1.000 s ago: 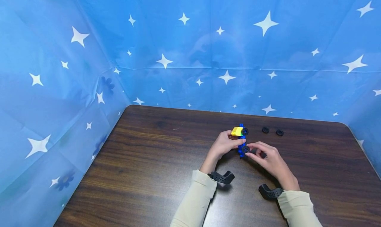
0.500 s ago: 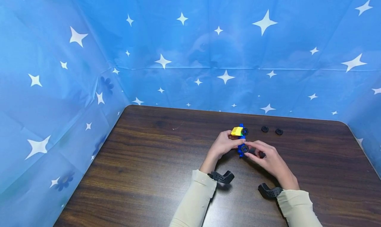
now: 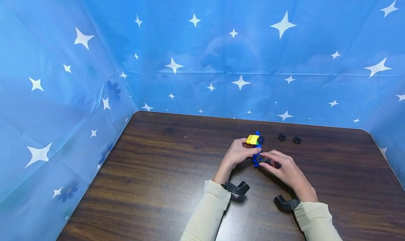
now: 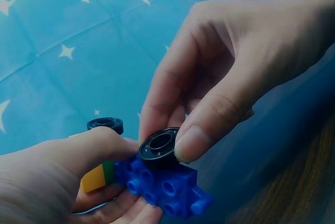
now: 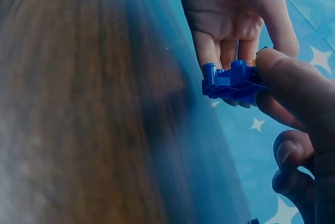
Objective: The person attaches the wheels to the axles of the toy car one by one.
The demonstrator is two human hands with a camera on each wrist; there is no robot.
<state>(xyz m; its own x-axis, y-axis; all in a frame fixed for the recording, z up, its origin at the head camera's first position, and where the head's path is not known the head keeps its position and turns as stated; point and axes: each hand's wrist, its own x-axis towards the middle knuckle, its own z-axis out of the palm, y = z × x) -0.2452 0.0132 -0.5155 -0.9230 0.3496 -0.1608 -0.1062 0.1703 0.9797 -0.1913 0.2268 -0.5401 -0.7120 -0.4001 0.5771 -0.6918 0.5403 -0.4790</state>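
Note:
My left hand [image 3: 235, 154] grips a toy car's blue building-block chassis [image 4: 175, 190], thumb on one side and fingers beneath. A yellow block [image 3: 252, 139] and a bit of green sit at its far end, beside a mounted black wheel [image 4: 107, 124]. Between thumb and forefinger, my right hand [image 3: 289, 169] pinches another black wheel [image 4: 152, 156] against the near end of the chassis. Whether that wheel is fully seated on its peg cannot be seen. In the right wrist view, the right thumb mostly hides it.
Two loose black wheels, one [image 3: 282, 137] left of the other [image 3: 297, 140], lie on the dark wooden table [image 3: 152, 170] beyond the right hand. Blue star-patterned cloth [image 3: 202, 51] hangs behind and at the sides. Each wrist carries a black camera mount [image 3: 236, 188].
The wheel in my right fingers has turned or shifted very slightly against the chassis. Both hands stay in nearly the same place.

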